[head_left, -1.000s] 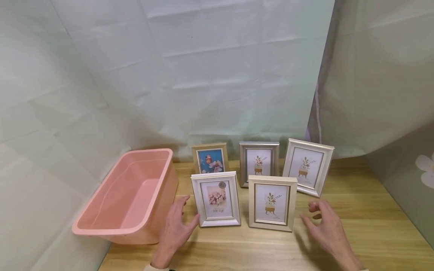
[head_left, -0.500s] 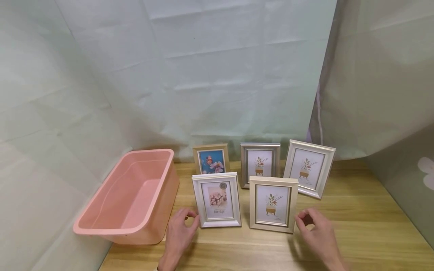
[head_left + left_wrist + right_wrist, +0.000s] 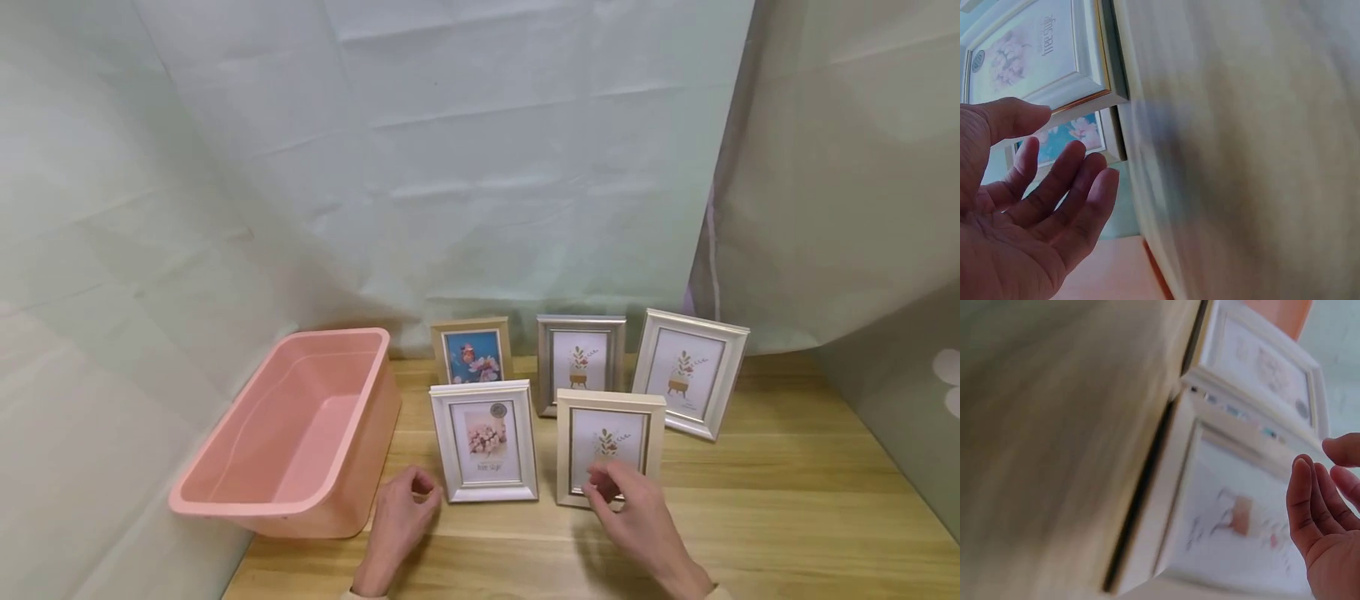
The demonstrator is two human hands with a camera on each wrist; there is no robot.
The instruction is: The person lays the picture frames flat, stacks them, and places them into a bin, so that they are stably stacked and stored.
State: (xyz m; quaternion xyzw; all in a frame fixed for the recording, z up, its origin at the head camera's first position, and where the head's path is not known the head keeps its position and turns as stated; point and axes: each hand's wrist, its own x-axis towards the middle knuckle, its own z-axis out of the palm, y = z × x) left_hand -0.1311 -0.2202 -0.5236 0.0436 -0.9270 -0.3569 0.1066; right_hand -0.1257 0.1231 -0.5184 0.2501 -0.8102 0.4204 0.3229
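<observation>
Picture frames (image 3: 600,425): five of them, all standing on the table (image 3: 810,483), two up front, three behind.
Blocking the view: white frame (image 3: 486,479), front left, hides the foot of the tan frame (image 3: 472,358); cream frame (image 3: 611,429), front right, cuts across a lower corner of the grey frame (image 3: 581,358).
Back right: one silver-white frame (image 3: 688,371), set at an angle.
Prints: three plant drawings (image 3: 579,367), one pink bouquet (image 3: 486,435), one blue print (image 3: 475,354).
Basin: one, pink basin (image 3: 292,508), left of the frames.
Behind: pale cloth (image 3: 525,167).
Left grip: left hand (image 3: 401,521) loosely curved, nothing held, just beside the white frame; touching or not, can't tell.
Right grip: right hand (image 3: 637,512) half open and holding nothing, right in front of the cream frame, covering its lower part!
</observation>
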